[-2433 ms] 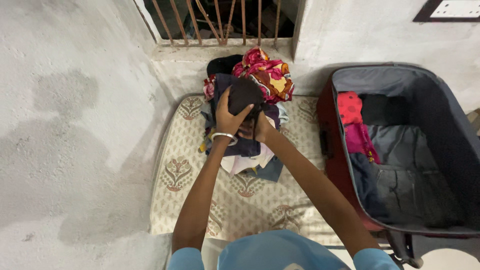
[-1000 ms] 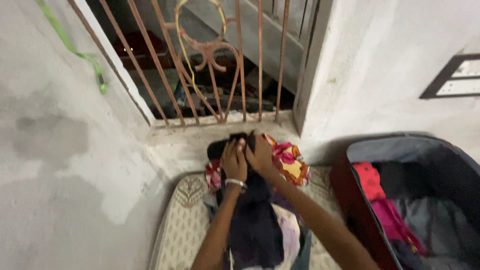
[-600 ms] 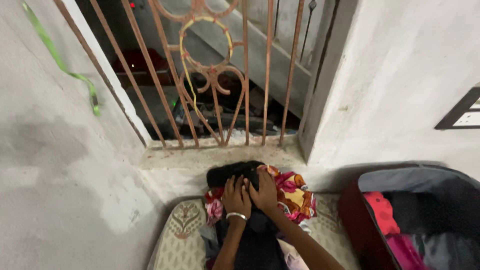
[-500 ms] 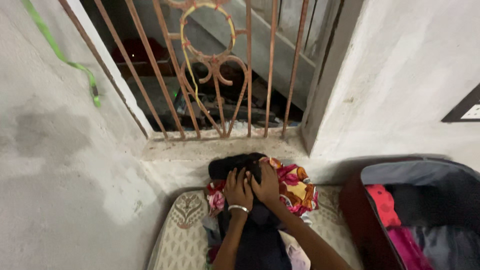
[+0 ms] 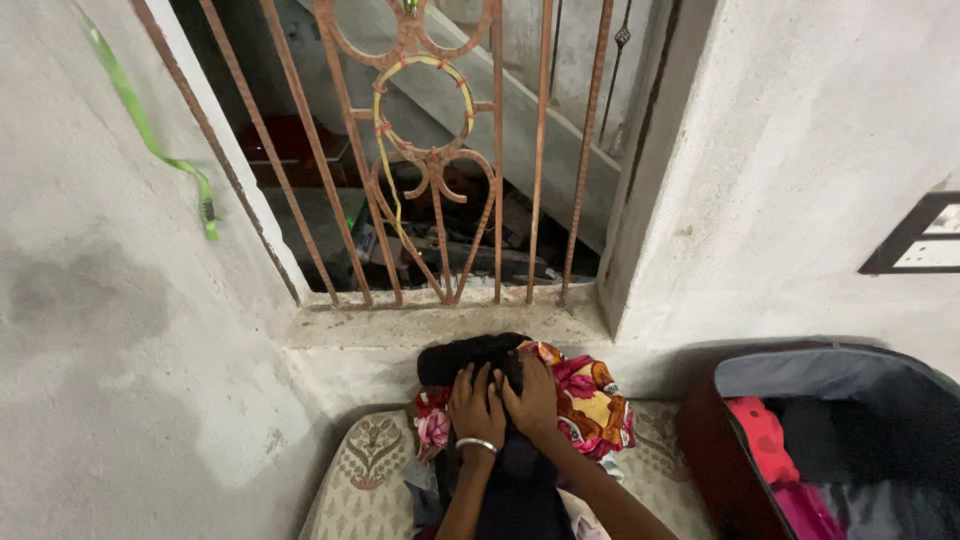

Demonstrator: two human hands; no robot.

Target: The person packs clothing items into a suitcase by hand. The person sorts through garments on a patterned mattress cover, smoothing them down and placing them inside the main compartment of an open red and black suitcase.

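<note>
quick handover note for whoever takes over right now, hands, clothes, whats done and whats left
Left hand and right hand both press flat, side by side, on a dark garment atop the clothes pile.
The pile sits on a patterned mat below the metal grille.
The open suitcase at right already holds folded clothes.
Left: the pile is not yet in the suitcase.

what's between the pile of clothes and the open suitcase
In the head view, a strip of the patterned mat lies between the pile of clothes and the open suitcase.
</note>
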